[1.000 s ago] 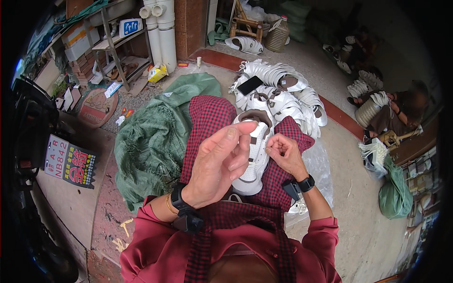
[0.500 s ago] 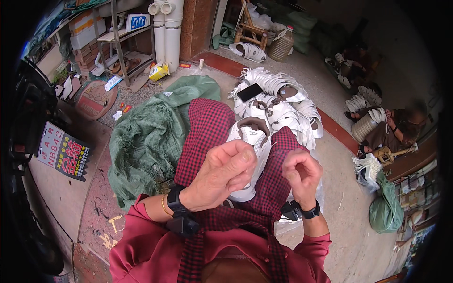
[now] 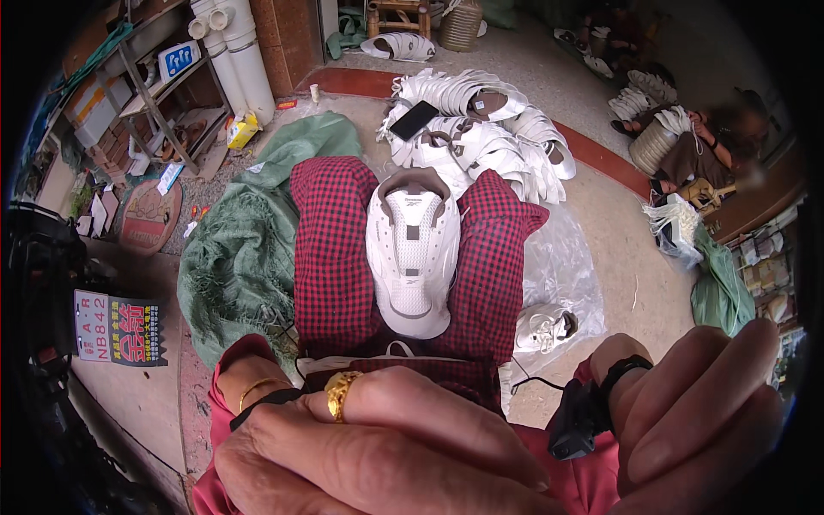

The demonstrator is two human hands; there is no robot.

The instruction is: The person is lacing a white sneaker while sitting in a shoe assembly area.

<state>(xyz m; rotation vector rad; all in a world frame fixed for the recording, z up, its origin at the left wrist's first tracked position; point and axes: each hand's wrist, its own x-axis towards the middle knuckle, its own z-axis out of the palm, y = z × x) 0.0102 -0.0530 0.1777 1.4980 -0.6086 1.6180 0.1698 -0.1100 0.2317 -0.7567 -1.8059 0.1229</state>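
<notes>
Both my hands are raised large and close at the bottom of the view. My left hand, with a gold ring, has bent fingers held together; their tips run out of sight. My right hand is curled, fingers side by side; whatever either hand holds is hidden. Between my knees, on a red and black checked apron, rests a white shoe upper with a brown collar lining, its toe toward me. It has lace holes but no lace, and neither hand touches it.
Stacked white shoe uppers lie beyond my knees, with a black phone on top. A green woven sack is at left. A laced white shoe sits on plastic sheeting at right. Another person sits at far right.
Both hands have risen from over the shoe upper toward me and spread apart, uncovering it. The view has shifted, and the laced shoe at right now shows.
</notes>
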